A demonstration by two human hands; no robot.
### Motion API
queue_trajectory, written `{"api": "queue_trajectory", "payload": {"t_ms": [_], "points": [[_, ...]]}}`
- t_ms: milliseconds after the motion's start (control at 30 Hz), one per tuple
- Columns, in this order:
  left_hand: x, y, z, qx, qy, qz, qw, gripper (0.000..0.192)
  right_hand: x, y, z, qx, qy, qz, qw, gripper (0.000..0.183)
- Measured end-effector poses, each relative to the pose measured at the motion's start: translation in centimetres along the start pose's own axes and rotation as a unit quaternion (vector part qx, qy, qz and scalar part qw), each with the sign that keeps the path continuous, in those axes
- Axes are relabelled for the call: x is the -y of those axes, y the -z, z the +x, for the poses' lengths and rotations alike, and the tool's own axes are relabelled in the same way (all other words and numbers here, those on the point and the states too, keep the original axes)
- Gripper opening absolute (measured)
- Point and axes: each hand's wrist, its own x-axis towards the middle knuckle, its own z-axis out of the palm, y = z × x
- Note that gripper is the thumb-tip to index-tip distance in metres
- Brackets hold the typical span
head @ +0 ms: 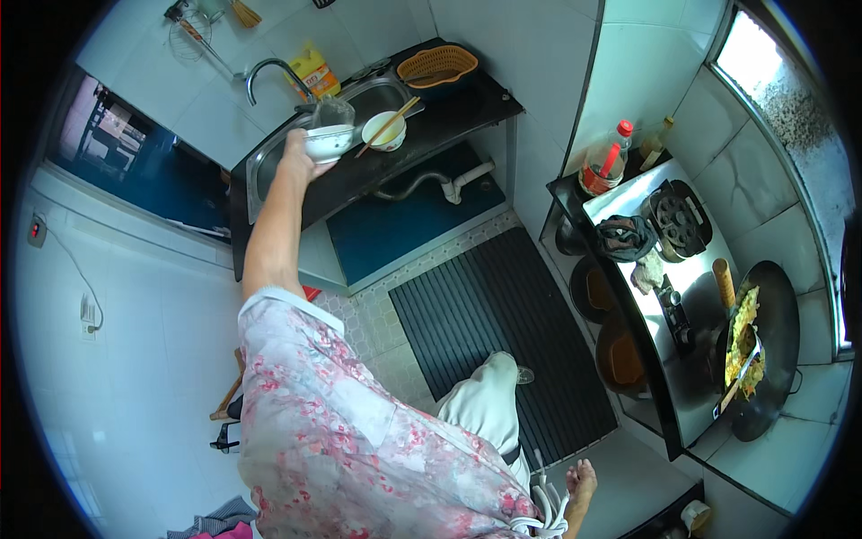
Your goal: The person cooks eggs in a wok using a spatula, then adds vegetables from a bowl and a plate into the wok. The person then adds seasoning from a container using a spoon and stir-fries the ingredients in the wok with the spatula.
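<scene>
My left hand [300, 158] is shut on a white patterned bowl [328, 143] over the front edge of the sink counter. Just right of it, a second white bowl [387, 138] holds something yellow, with a pair of wooden chopsticks [384, 128] laid across its rim. Behind the held bowl stands a clear container [333, 111] by the faucet [273, 64]. At the lower right, my right hand [580, 478] hangs beside my body with curled fingers, touching nothing that I can see. A wok [768, 404] with yellow cooked food [743, 316] and a spatula sits on the stove at the right.
An orange basket [438, 64] and a yellow jug [316, 74] stand around the steel sink [370, 98]. Bottles, a dark cloth [626, 237] and a burner [675, 219] occupy the stove counter [609, 296]. A black ribbed mat [471, 316] covers part of the floor.
</scene>
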Motion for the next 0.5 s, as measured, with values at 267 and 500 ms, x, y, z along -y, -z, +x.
{"api": "queue_trajectory", "payload": {"t_ms": [267, 500], "points": [[3.4, 4.8, 6.8, -0.198, -0.014, 0.084, 0.976, 0.06, 2.3, -2.4, -1.7, 0.008, 0.048, 0.052, 0.997, 0.036], [7.0, 10.7, 6.4, -0.198, -0.038, 0.017, 0.979, 0.066, 0.4, -1.6, -0.9, -0.006, -0.001, 0.008, 1.0, 0.035]]}}
